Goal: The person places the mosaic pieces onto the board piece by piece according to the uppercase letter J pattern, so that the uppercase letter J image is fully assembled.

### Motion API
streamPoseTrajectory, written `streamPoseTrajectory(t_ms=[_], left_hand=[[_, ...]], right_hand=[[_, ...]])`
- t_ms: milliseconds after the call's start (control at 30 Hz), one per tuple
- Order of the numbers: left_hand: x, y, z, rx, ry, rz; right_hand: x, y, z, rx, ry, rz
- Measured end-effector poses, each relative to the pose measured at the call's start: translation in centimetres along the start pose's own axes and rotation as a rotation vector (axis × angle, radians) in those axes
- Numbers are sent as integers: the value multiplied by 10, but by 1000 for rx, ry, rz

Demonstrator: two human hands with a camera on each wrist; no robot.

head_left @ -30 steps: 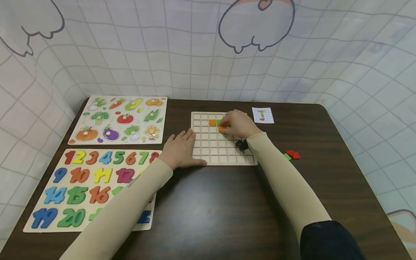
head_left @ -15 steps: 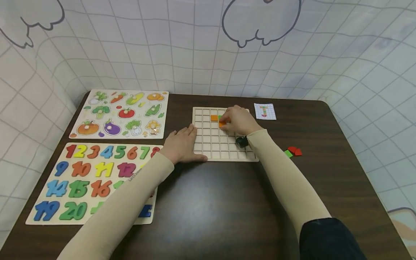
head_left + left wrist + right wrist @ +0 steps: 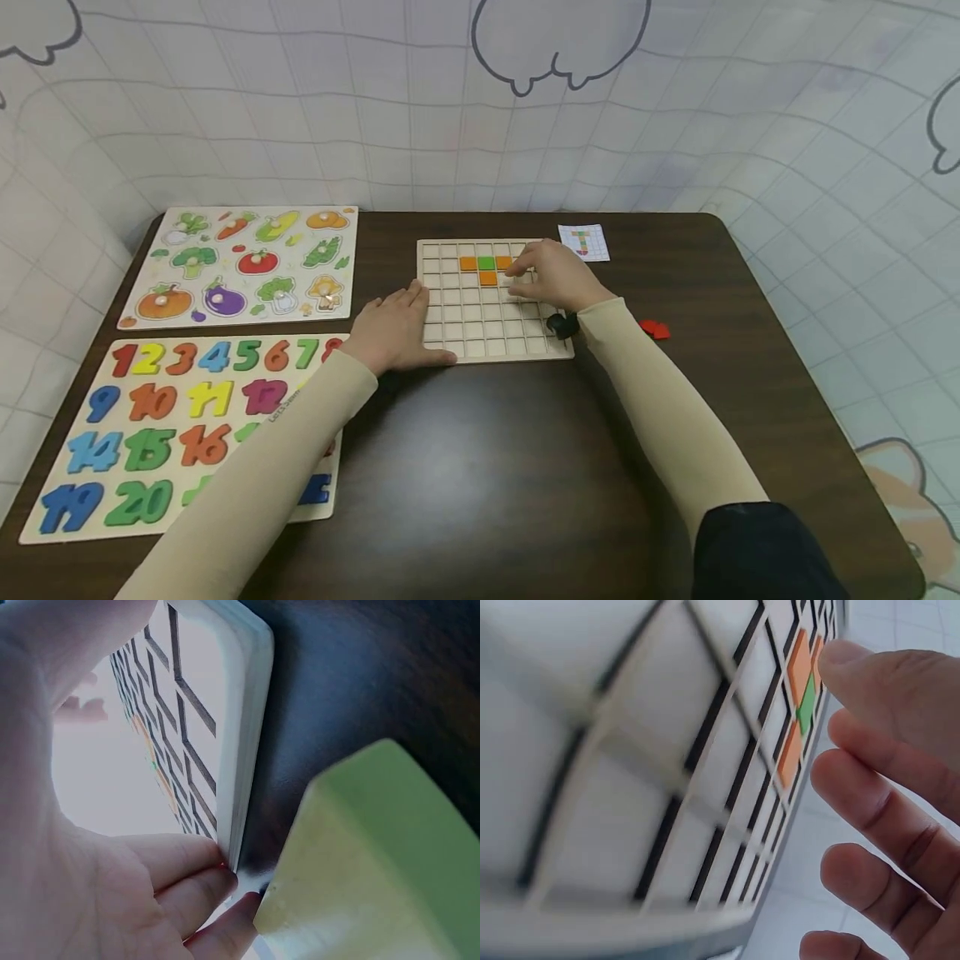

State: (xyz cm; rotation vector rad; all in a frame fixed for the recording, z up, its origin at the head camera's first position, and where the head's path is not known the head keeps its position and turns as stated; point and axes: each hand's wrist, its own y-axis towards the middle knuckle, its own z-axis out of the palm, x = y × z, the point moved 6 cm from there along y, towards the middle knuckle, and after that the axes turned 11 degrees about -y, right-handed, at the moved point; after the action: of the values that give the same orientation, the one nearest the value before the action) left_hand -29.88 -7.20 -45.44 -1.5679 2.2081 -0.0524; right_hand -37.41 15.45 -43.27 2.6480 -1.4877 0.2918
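Note:
A wooden grid board (image 3: 457, 325) lies on the dark table. Near its far side, a green tile (image 3: 487, 262) sits between two orange tiles, and another orange tile (image 3: 488, 278) lies just below the green one. My left hand (image 3: 392, 329) rests along the board's left edge, fingers extended and thumb by the near corner. Over the right part of the grid hovers my right hand (image 3: 557, 277), fingertips close to the right-hand orange tile (image 3: 503, 262). In the right wrist view its thumb and fingers are apart, with nothing between them.
A small card (image 3: 583, 242) with a coloured grid pattern lies beyond the board's right corner. Red pieces (image 3: 655, 329) lie beside the right sleeve. On the left are a vegetable puzzle board (image 3: 292, 260) and a number puzzle board (image 3: 165, 354), partly covered by the left arm.
My right fingers have drawn back to the right off the tiles, uncovering the green and orange ones. The left hand stays at the board's edge. The head view has shifted slightly.

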Motion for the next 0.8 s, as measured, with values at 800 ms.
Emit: streamPoseTrajectory(t_ms=[800], left_hand=[[-5,-1,-2,6,-7,9]], right_hand=[[-89,-143,-3,69,-63,107]])
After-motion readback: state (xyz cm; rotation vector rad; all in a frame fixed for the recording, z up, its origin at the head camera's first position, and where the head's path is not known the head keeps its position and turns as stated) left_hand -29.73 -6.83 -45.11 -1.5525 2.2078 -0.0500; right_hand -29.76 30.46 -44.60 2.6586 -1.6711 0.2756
